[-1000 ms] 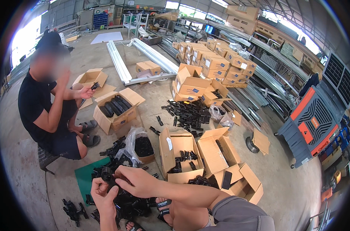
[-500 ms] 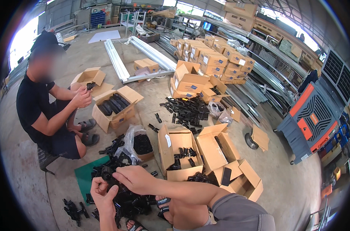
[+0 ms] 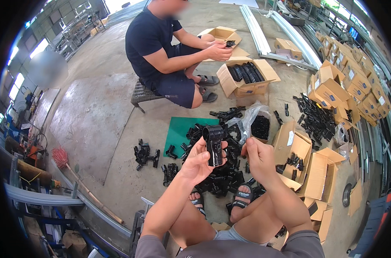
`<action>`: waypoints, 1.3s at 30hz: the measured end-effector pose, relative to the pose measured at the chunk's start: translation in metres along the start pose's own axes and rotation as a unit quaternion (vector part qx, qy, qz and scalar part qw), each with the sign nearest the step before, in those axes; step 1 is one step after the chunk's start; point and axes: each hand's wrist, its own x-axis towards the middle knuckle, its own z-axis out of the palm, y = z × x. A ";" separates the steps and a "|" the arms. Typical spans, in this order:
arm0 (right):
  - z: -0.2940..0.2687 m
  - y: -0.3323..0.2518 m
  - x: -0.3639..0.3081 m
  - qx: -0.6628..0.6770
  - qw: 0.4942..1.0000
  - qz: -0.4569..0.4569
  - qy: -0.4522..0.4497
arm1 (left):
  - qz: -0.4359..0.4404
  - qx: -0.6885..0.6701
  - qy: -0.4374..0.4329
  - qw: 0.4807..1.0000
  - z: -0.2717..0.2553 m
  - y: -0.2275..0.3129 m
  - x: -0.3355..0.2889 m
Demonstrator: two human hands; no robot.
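A glossy black T-shaped pipe fitting (image 3: 214,148) stands upright in my left hand (image 3: 194,167), its round collar at the top. The fingers wrap behind it and the thumb lies along its side. To the right of it, apart from the fitting, my right hand (image 3: 260,158) is closed in a pinch; whatever its fingertips hold, if anything, is too small to make out. Beneath both hands lies a heap of similar black fittings (image 3: 221,182), partly on a green sheet (image 3: 173,135). Beyond my right hand, a box of small black parts (image 3: 260,127) stands beside a clear plastic bag (image 3: 248,122).
Across from me a co-worker (image 3: 154,51) sits on a woven stool (image 3: 146,95), holding a small black part near a carton of black pieces (image 3: 247,88). Open cartons (image 3: 318,178) stand to my right. More fittings (image 3: 313,118) lie beyond them. A red-headed mop (image 3: 60,157) lies left.
My view has swung to the left. The hands, formerly together at the fitting, are now apart: the left holds it upright, while the right has drawn away to the right.
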 end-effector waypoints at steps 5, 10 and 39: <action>-0.003 0.002 -0.004 0.002 1.000 -0.025 0.000 | -0.015 -0.035 -0.049 0.998 -0.005 -0.007 0.000; -0.007 0.001 -0.004 0.009 1.000 -0.010 -0.015 | -0.019 -0.061 -0.042 0.997 0.000 -0.008 0.000; -0.161 0.241 -0.144 -0.383 0.831 0.287 -0.285 | -0.126 0.564 0.128 0.806 0.026 -0.020 -0.010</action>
